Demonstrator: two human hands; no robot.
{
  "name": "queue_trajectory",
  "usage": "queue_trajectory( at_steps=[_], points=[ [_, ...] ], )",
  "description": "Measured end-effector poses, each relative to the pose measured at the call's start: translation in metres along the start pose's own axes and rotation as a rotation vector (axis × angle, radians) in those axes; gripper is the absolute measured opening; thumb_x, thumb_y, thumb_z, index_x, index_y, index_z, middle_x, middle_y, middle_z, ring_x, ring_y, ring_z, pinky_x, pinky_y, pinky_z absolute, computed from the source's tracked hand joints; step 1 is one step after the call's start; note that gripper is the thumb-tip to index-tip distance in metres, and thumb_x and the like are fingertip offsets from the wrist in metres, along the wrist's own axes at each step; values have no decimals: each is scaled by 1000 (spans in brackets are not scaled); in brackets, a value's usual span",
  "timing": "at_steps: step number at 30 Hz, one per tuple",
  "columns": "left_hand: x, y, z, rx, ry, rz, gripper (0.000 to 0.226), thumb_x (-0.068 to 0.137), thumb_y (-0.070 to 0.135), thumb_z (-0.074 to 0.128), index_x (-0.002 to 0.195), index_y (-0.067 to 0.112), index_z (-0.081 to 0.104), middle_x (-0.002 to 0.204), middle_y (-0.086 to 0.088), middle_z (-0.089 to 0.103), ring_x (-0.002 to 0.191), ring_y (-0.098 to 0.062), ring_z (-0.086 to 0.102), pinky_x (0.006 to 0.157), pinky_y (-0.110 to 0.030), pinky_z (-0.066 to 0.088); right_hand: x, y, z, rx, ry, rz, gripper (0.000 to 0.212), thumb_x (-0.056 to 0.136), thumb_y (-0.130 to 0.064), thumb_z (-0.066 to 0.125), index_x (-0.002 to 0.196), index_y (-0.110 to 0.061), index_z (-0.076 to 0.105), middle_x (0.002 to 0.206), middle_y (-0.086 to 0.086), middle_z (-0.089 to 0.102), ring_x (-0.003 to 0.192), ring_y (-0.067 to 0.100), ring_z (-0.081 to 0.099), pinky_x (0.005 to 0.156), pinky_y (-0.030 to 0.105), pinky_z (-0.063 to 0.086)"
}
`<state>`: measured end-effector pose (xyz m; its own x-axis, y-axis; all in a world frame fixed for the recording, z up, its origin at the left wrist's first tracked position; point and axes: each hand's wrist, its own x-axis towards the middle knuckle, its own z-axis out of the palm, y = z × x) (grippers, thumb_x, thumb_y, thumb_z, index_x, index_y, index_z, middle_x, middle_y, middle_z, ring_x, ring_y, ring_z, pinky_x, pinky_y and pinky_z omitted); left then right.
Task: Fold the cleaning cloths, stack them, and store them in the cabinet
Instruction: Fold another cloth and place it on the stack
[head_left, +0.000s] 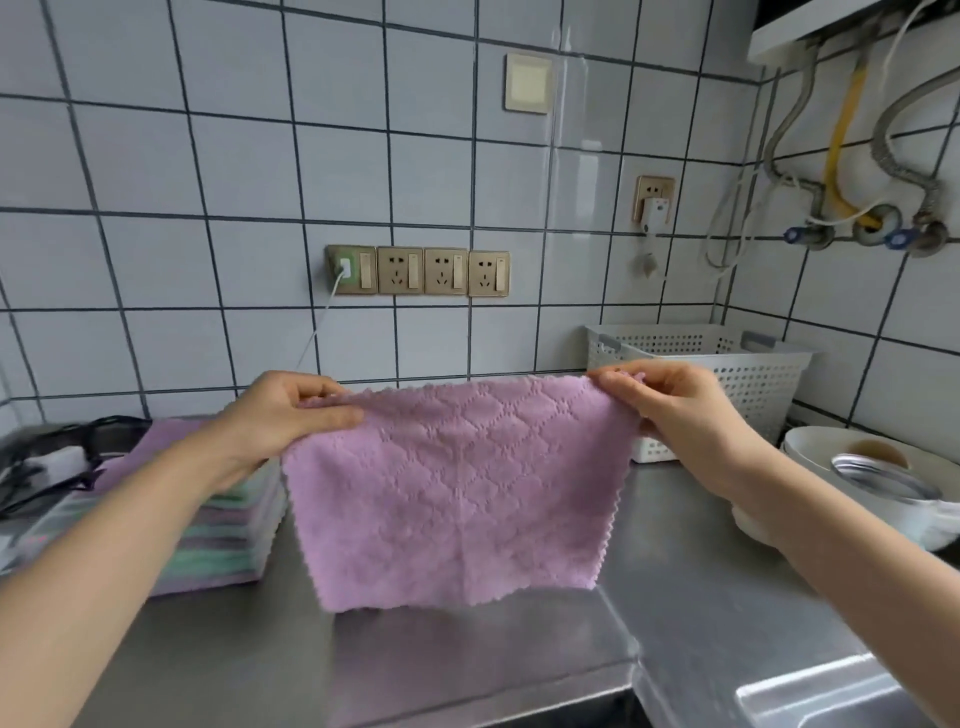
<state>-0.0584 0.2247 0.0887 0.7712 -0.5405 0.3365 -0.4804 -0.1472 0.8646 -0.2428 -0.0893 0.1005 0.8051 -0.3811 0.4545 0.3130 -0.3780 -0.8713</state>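
Note:
A pink quilted cleaning cloth hangs spread out above the steel counter. My left hand pinches its top left corner and my right hand pinches its top right corner. The cloth's lower edge hangs just over the counter top. To the left, behind my left forearm, stands a stack of folded cloths in purple and green layers.
A white perforated basket stands at the back right against the tiled wall. White bowls and a metal lid sit at the right. Dark objects lie at the far left. A sink edge shows at the bottom right.

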Motion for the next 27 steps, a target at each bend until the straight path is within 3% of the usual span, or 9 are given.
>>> queue_trajectory(
  at_steps=[3, 6, 8, 10, 13, 18, 21, 23, 27],
  points=[
    [-11, 1, -25, 80, 8, -44, 18, 64, 33, 79, 80, 24, 77, 87, 11, 74, 93, 1, 63, 90, -21, 40, 7, 2, 8, -40, 14, -19, 13, 85, -23, 68, 81, -14, 77, 56, -4, 53, 47, 4, 43, 40, 14, 37],
    [-13, -10, -32, 224, 66, -95, 21, 71, 38, 77, 87, 24, 75, 100, 13, 69, 101, -6, 57, 92, -29, 42, 17, 13, 18, -192, 4, 2, 14, 89, -20, 65, 82, -12, 74, 45, -3, 53, 32, 7, 40, 34, 11, 29],
    [-12, -19, -26, 204, 93, -136, 16, 80, 31, 74, 88, 17, 73, 99, 6, 67, 86, -11, 60, 68, -25, 51, 20, 23, 29, -201, -37, 85, 16, 93, -18, 59, 85, -9, 69, 51, 2, 67, 38, 11, 61, 34, 13, 39],
    [-7, -25, -16, 240, 199, -136, 11, 85, 22, 70, 82, 12, 69, 84, -1, 60, 54, -15, 54, 40, -21, 43, 25, 30, 42, -73, -38, 178, 17, 95, -13, 55, 88, 0, 64, 71, 17, 73, 59, 23, 72, 46, 25, 56],
    [7, -17, -12, 273, 426, -47, 13, 89, 13, 65, 75, 12, 64, 78, -6, 56, 40, -17, 56, 39, -25, 50, 39, 28, 55, -134, 67, 36, 19, 95, -10, 54, 78, -5, 62, 84, 19, 72, 77, 26, 73, 73, 36, 60],
    [17, -9, -28, 368, 621, 262, 9, 89, 14, 62, 85, 11, 69, 74, -6, 66, 67, -16, 56, 64, -22, 44, 45, 15, 61, -363, 181, -340, 12, 94, -19, 57, 84, -18, 63, 74, -17, 62, 65, -5, 57, 58, 3, 40],
    [-6, -38, -18, 402, 587, 287, 9, 88, 11, 64, 93, 9, 72, 78, 3, 66, 67, 0, 54, 64, -6, 38, 22, 45, 63, -429, 164, -353, 12, 93, -19, 59, 82, -16, 63, 71, -15, 61, 62, 2, 54, 59, 9, 39],
    [-31, -72, -5, 483, 520, 258, 11, 85, 6, 67, 92, 11, 74, 82, 4, 67, 68, 5, 55, 64, -7, 38, -2, 80, 66, -490, 84, -257, 12, 92, -21, 61, 82, -15, 64, 73, -9, 65, 66, 7, 58, 63, 17, 43],
    [-89, -136, 21, 609, 205, 248, 18, 76, -4, 74, 82, 13, 74, 92, 10, 68, 85, -3, 62, 79, -6, 40, -56, 149, 72, -546, -153, -49, 5, 89, -19, 66, 86, -20, 69, 83, -12, 72, 79, 8, 68, 68, 11, 46]
  ],
)
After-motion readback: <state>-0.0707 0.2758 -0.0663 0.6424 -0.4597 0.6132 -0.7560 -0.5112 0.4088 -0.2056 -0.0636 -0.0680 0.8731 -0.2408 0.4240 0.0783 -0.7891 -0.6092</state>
